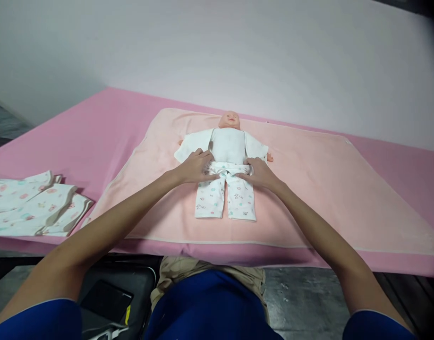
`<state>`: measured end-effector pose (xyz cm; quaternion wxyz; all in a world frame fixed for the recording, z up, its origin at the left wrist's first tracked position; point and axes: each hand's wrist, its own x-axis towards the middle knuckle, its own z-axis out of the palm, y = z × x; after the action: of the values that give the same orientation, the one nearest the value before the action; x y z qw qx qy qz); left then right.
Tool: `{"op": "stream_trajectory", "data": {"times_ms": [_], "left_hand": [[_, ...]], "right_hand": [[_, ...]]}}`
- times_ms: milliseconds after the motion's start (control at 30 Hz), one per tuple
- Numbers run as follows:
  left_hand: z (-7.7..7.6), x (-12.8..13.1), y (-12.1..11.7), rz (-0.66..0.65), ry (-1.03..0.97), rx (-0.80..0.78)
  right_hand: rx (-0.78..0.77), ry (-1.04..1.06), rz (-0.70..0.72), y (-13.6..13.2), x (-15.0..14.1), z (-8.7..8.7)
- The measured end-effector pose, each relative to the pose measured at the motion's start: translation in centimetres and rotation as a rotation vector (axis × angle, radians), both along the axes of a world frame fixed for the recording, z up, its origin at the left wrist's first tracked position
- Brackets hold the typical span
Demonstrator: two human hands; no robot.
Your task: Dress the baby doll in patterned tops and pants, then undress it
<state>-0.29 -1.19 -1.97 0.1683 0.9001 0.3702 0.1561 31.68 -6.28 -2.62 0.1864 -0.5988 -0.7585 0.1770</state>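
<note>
One bald, pink-skinned baby doll (230,120) lies on its back on one peach cloth mat with pale edging (294,198), which is spread over one pink-covered table (96,123). The doll wears one plain white top (228,145) with two wide sleeves out to its sides, a small hand showing past each. Below it are one pair of white printed trousers (241,196), two legs laid straight toward the person. Two bare hands hold the trousers at the waist — the left hand (199,166) at one side, the right hand (259,173) at the other. On each, the thumb reaches inward over the front, apart from the other fingers, which curl at the waistband's side; whether fabric is pinched between them, I cannot tell. White printed cloths (32,205) lie folded and overlapping at the table's left — their exact number is unclear.
</note>
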Motion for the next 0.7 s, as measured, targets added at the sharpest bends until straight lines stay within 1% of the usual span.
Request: {"op": "stream_trajectory", "data": {"times_ms": [67, 133, 200, 233, 267, 367, 433, 467, 533, 633, 700], "left_hand": [[0.2, 0.0, -0.5, 0.017, 0.025, -0.062], [0.3, 0.2, -1.0, 0.063, 0.023, -0.171], [0.3, 0.5, -1.8, 0.103, 0.003, -0.252], [0.3, 0.7, -2.2, 0.106, -0.003, -0.263], [0.2, 0.8, -2.8, 0.098, -0.001, -0.246], [0.0, 0.8, -4.6, 0.065, 0.028, -0.102], [-0.2, 0.6, -5.8, 0.064, 0.048, -0.063], [-0.2, 0.5, -6.2, 0.069, 0.057, -0.077], [-0.2, 0.3, -6.8, 0.074, 0.079, -0.142], [0.4, 0.2, -7.2, 0.083, 0.127, -0.229], [1.0, 0.2, -7.4, 0.073, 0.171, -0.258]], "right_hand": [[-0.048, -0.041, 0.007, -0.6, -0.1, 0.3], [-0.077, -0.061, 0.015, -1.3, -0.3, 0.4], [-0.049, -0.056, 0.025, -2.1, -0.6, 0.3], [-0.015, -0.049, 0.031, -2.4, -0.8, 0.0], [0.027, -0.042, 0.038, -2.8, -0.9, -0.3], [0.176, -0.019, 0.039, -3.8, -1.1, -1.3], [0.217, -0.001, 0.012, -4.3, -1.1, -1.7], [0.201, -0.002, 0.003, -4.6, -1.0, -1.8], [0.113, -0.033, 0.015, -5.1, -0.7, -1.4], [-0.048, -0.120, 0.077, -6.1, -0.3, -0.1], [-0.116, -0.161, 0.105, -6.7, -0.2, 0.9]]}}
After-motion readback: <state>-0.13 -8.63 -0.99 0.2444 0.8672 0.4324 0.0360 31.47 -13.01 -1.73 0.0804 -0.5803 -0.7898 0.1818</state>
